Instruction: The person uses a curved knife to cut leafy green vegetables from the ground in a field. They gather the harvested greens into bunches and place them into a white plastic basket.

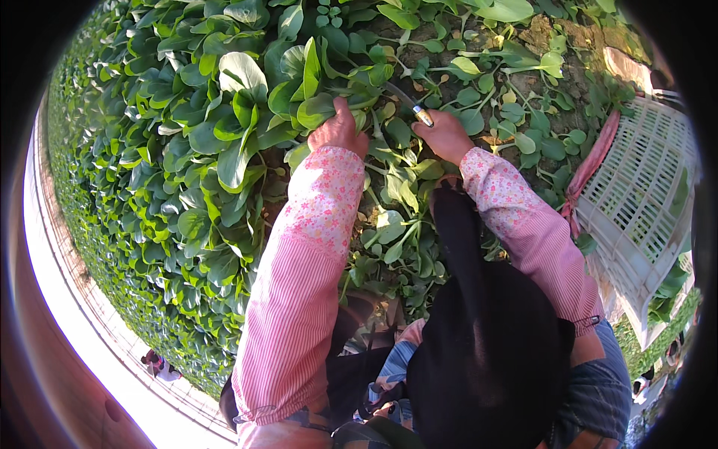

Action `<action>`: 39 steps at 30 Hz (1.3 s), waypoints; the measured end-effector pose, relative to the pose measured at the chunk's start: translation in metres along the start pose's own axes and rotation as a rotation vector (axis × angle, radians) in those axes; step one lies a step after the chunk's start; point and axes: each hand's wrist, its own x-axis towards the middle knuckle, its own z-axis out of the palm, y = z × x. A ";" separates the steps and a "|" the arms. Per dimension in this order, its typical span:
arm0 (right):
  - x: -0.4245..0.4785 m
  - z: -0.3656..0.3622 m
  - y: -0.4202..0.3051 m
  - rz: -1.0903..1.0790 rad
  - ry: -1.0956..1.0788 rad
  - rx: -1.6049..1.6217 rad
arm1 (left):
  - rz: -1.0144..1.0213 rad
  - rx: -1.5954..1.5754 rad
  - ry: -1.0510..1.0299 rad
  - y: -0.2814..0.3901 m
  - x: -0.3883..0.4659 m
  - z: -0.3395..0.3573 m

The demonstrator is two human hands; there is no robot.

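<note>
My left hand (339,130), in a pink floral sleeve, is closed around the stems of a leafy green plant (315,111) at the upper middle. To its right, my right hand (443,133) grips the handle of a curved knife (422,116). The blade points up and left, and its tip is partly lost among leaves. Dense standing greens (193,134) fill the left side. Loose leaves and low plants (392,224) lie on the soil below and between my hands.
A white plastic crate (634,179) with a pink cloth strip (592,163) along its edge stands tilted at the right. Scattered leaves and bare soil (538,33) lie at the upper right. Black cloth (493,337) covers the lower middle. A distant person (160,366) appears at the lower left.
</note>
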 end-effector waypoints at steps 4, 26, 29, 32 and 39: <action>0.007 -0.002 0.001 -0.031 -0.009 -0.159 | -0.042 -0.105 -0.058 0.002 0.001 0.005; -0.058 -0.030 -0.023 0.027 -0.136 0.895 | 0.151 -0.937 0.021 0.015 -0.101 0.005; -0.065 -0.053 -0.024 0.087 -0.124 0.779 | 0.249 -0.844 0.198 0.036 -0.103 -0.028; -0.078 -0.049 -0.036 0.091 -0.311 0.873 | 0.551 -0.348 0.285 0.066 -0.092 -0.052; -0.075 -0.077 0.002 -0.064 0.212 1.250 | 0.696 -0.085 -0.011 0.135 -0.009 -0.065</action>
